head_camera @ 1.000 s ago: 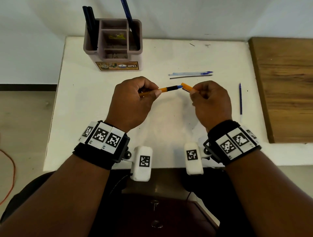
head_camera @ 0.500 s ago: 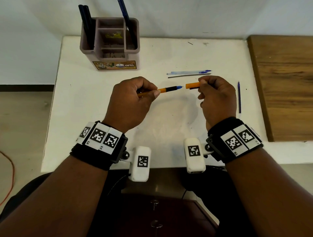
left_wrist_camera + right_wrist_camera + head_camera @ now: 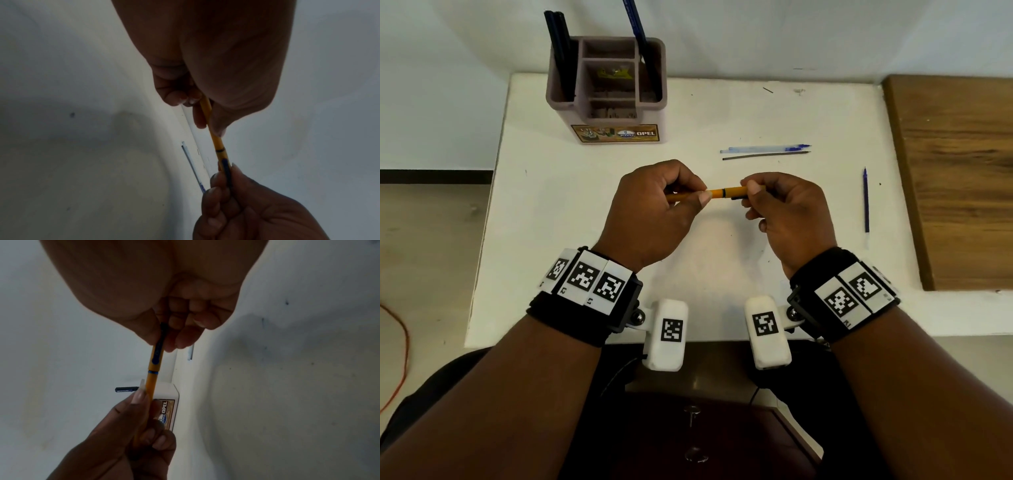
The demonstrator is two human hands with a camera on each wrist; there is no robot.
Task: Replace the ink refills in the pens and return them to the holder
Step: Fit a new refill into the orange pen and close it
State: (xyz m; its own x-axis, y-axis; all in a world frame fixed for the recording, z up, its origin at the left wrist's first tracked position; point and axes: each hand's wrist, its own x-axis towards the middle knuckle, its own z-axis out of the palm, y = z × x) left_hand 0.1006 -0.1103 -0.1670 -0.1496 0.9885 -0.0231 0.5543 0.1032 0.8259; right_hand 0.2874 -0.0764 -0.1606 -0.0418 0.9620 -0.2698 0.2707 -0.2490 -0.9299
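An orange pen [image 3: 722, 193] lies level between both hands above the white table [image 3: 571, 212]. My left hand [image 3: 654, 212] grips its barrel [image 3: 207, 110], thumb and fingers curled round it. My right hand [image 3: 780, 209] pinches the orange cap [image 3: 156, 356] with its dark blue clip, and the cap sits on the barrel, seated up to a dark ring. The pen's tip is hidden inside the cap. The mauve holder [image 3: 616, 113] stands at the table's far left with dark pens [image 3: 560, 44] and a blue pen [image 3: 637, 31] upright in it.
A clear blue pen [image 3: 767, 149] and a thin dark refill [image 3: 765, 155] lie side by side beyond my hands. A blue refill [image 3: 865, 202] lies near the table's right side. A wooden board [image 3: 955, 178] borders the table on the right.
The cap was apart from the pen's blue tip. My right hand has moved left and slid the cap over the tip; the left hand has kept its hold.
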